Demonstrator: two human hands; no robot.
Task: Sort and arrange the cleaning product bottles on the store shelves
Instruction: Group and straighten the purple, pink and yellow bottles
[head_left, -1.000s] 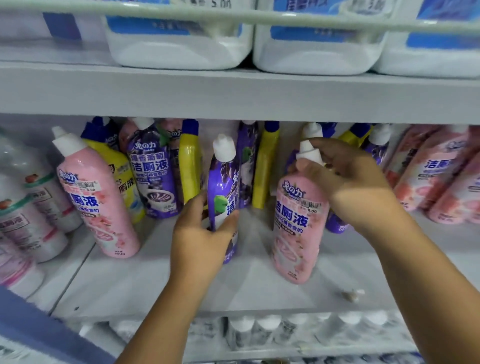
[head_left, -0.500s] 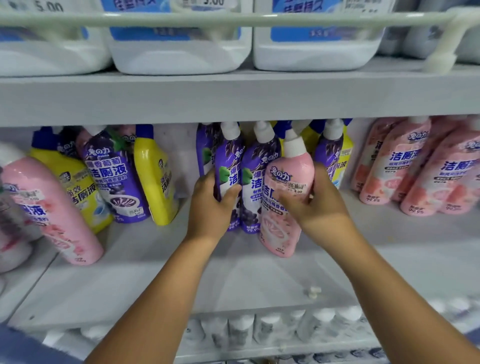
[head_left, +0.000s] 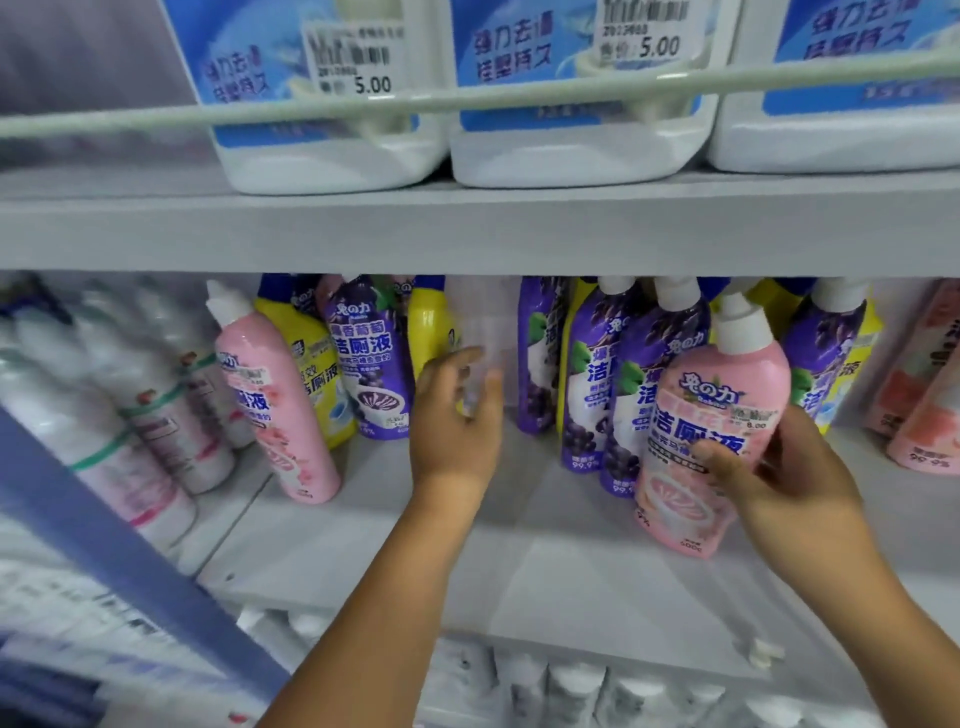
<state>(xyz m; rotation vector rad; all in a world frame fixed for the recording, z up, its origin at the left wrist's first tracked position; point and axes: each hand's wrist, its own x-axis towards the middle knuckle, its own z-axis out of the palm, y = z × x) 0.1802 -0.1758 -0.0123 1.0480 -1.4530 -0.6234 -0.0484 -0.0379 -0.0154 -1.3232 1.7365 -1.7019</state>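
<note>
Bottles fill the middle shelf (head_left: 363, 551): left of the shelf's bare gap a pink bottle (head_left: 275, 410) leans beside a yellow bottle (head_left: 311, 374) and a purple bottle (head_left: 371, 364). Over the gap the left hand (head_left: 454, 415) hangs with fingers loosely spread, holding nothing. Right of the gap stand purple bottles (head_left: 592, 379), and in front of them the right hand (head_left: 779, 467) grips a tilted pink one (head_left: 711, 415), thumb across its label
</note>
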